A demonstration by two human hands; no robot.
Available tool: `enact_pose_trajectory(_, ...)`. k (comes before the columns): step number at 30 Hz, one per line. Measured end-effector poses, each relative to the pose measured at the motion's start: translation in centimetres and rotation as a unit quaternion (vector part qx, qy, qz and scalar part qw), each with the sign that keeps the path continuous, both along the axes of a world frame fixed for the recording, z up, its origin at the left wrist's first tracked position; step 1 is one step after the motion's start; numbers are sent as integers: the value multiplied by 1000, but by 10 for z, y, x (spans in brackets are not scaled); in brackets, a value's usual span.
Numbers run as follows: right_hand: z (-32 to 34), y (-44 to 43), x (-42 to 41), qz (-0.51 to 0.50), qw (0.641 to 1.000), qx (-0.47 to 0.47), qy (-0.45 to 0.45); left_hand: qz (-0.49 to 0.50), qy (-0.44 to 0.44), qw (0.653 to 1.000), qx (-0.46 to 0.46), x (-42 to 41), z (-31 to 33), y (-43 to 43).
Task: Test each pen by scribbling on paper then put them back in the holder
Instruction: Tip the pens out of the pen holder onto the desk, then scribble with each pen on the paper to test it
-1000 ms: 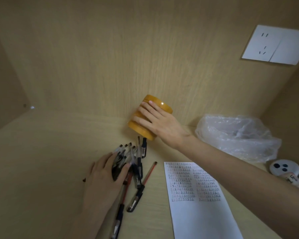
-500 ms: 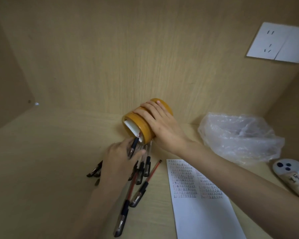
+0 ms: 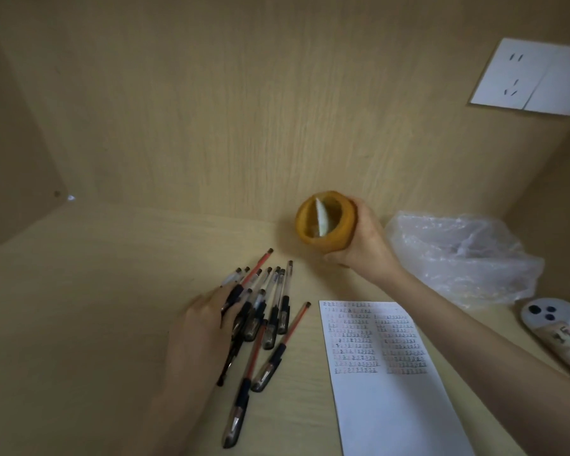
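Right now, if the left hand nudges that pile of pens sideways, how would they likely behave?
The pens are slim round barrels lying loose on a smooth desk, so they would probably roll and fan apart. Their clips may check the rolling somewhat. They look stiff and light, so the left hand resting on the pile could likely sweep several at once.

paper (image 3: 392, 390) cut off below, left fingers (image 3: 224, 301) under pens (image 3: 264, 311)
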State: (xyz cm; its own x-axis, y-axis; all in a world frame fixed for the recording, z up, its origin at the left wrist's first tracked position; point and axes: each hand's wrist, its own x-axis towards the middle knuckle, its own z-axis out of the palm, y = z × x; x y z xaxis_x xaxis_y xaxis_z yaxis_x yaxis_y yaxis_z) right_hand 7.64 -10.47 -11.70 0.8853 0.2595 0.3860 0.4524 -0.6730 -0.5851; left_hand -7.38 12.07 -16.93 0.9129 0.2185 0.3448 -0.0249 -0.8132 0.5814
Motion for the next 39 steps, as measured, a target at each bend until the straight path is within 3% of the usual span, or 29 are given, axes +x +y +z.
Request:
enact_pose_trajectory(3,-8,-11,-2,-47,989,119,79,17,-5,1000,25,-3,-5,-2)
enact_pose_trajectory(10,-18,-18,-14,-102,971,187,108,-5,-4,1000,25,-1,-20,-3)
enact_pose_trajectory(21,-24,-20,-21,-72,960,187,197,-30,-30,998,46,2,-25,-3)
enact_pose_trajectory(26,-21,-22,-60,-73,951,215,208,8,-4,1000,21,-4,-15,-8)
enact_pose_trajectory(29,-32,-31,-100,-99,966,173,162,16,-6,1000,10,-5,-11,-10)
enact_pose_trajectory(33,-54,-41,-143,-52,987,32,150,19,-11,1000,10,-2,-14,-8)
enact_pose_trajectory(36,-70,-50,-158,-19,986,-93,137,7,-50,999,-6,0,-14,-9)
enact_pose_trajectory(39,-77,-60,-160,2,985,-128,120,-16,-86,995,-57,0,-11,-11)
